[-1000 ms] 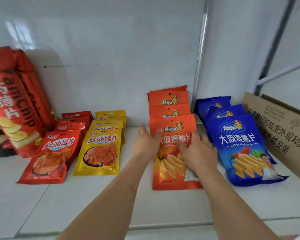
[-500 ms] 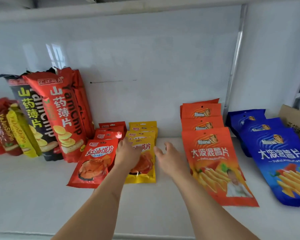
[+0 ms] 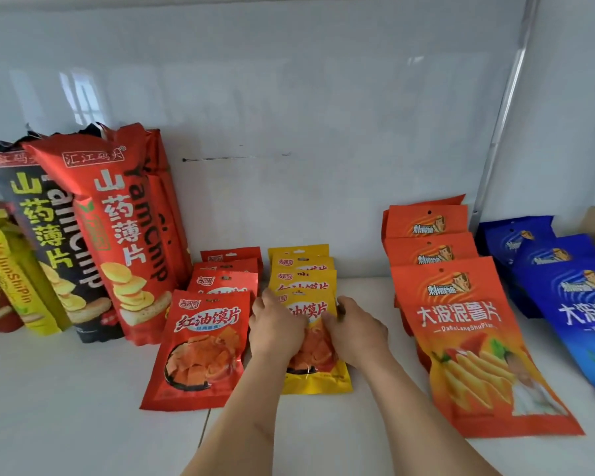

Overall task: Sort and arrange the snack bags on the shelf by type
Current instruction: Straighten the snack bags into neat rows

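White shelf (image 3: 83, 389) against a white wall, snack bags lined up in rows by colour. Both hands sit on the front yellow bag (image 3: 318, 372), dead centre: left hand (image 3: 275, 326) curled over its left edge, right hand (image 3: 354, 333) pinching the right. Red bags (image 3: 200, 348) at 9 o'clock, orange bags (image 3: 468, 341) at 3.

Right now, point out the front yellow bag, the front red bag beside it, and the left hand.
front yellow bag (image 3: 318, 381): head view, lower edge.
front red bag (image 3: 200, 345): head view, printed face.
left hand (image 3: 275, 326): head view, back of hand.
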Motion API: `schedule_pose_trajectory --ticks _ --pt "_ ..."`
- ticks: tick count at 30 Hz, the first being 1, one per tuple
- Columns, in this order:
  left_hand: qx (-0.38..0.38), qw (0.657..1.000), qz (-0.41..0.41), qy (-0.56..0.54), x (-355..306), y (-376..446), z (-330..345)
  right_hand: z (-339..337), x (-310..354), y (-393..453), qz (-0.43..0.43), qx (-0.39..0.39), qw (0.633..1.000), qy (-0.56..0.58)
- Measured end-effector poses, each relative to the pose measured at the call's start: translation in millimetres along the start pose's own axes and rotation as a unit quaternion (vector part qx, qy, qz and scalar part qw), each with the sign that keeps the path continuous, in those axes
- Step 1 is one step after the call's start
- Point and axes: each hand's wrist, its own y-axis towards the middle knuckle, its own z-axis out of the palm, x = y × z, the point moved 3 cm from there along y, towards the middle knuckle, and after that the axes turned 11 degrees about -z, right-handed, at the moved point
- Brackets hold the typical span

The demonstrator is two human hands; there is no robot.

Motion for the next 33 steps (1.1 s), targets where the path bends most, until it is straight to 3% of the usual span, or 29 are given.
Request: schedule_pose_trajectory --ticks 12,16,25,33 --pt "0.12 0.978 -0.048 -0.163 -21 30 -7 1 -8 10 -0.017 -0.011 0.999 0.036" --pt "0.127 0.969 -0.046 -0.207 -25 35 -6 2 -9 14 -0.02 -0.009 0.999 0.032" --pt "0.141 0.959 0.017 -0.247 -39 28 22 -11 -27 17 -0.001 -0.063 0.993 0.103" --pt "0.15 0.967 0.04 -0.204 -36 32 32 -7 -36 20 0.02 -0.066 0.997 0.029"
